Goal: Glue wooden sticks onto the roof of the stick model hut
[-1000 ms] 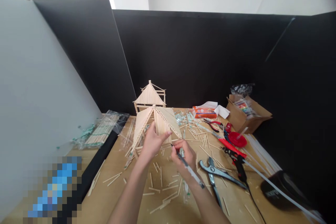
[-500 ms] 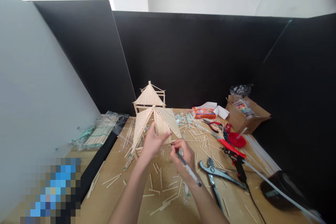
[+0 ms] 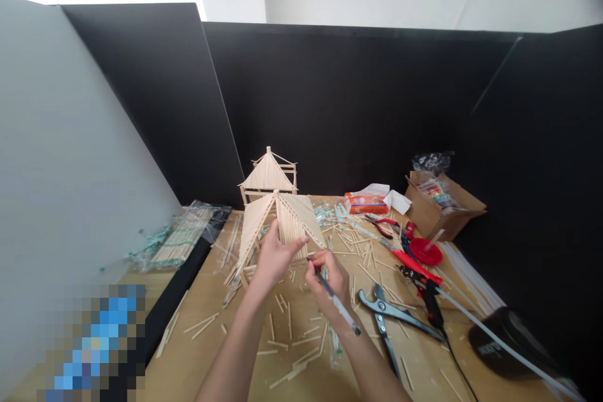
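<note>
- At far left, a bag of wooden sticks (image 3: 183, 239) lay alongside the table (image 3: 207, 352), a soft edge beside the work.
- Just behind the front model, a second roofed stick model (image 3: 267, 171) stood near the black partition (image 3: 353, 100), so room on the far side looked tight.
- The left hand (image 3: 274, 257) was closed partway around the front roof's slatted panel, thumb lying across the slats.
- The front roofed stick model (image 3: 292, 220) stood left of the table's middle. It looked light and stiff but fragile: thin slats could snap or come unstuck if squeezed. The thicker ridges or lower frame seemed the safer places to hold, the overhanging eave tips the worst.
- The right hand (image 3: 332, 276) had a narrow pinch on a pen (image 3: 334, 298), its tip at the panel's lower edge; whether it touched, I could not tell.
- Loose sticks littered the near side and right, where sliding would catch them.
- Farther right, open-handled cutters (image 3: 380, 306) and a corded glue gun (image 3: 426, 292) bounded sideways movement.
</note>
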The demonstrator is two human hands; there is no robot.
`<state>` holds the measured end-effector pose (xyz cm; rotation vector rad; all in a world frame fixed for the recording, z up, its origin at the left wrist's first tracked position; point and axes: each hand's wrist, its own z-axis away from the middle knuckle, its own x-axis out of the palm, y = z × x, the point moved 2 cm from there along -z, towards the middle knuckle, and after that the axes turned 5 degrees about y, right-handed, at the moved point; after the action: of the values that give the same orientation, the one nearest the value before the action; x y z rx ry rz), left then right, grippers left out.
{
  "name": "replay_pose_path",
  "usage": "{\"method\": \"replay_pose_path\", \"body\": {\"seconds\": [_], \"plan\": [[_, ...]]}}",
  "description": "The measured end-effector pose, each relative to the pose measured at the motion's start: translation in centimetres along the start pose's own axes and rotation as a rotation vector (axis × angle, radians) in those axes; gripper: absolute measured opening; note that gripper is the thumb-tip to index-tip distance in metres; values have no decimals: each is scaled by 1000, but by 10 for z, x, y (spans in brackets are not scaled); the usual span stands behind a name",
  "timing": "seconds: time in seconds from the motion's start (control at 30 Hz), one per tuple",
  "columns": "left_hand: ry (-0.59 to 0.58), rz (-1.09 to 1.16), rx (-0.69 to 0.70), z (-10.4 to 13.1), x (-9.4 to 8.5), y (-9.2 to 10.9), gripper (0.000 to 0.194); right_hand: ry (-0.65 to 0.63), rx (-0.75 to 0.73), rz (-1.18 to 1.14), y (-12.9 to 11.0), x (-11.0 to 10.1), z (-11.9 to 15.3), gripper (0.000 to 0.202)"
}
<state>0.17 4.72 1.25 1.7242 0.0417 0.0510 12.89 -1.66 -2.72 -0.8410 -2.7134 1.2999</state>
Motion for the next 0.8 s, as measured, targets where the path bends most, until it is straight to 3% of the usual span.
{"method": "replay_pose_path", "body": {"seconds": [0.8], "plan": [[8,12,12,-2,0,-4,56,7,-2,-1,1,1,-1,8]]}}
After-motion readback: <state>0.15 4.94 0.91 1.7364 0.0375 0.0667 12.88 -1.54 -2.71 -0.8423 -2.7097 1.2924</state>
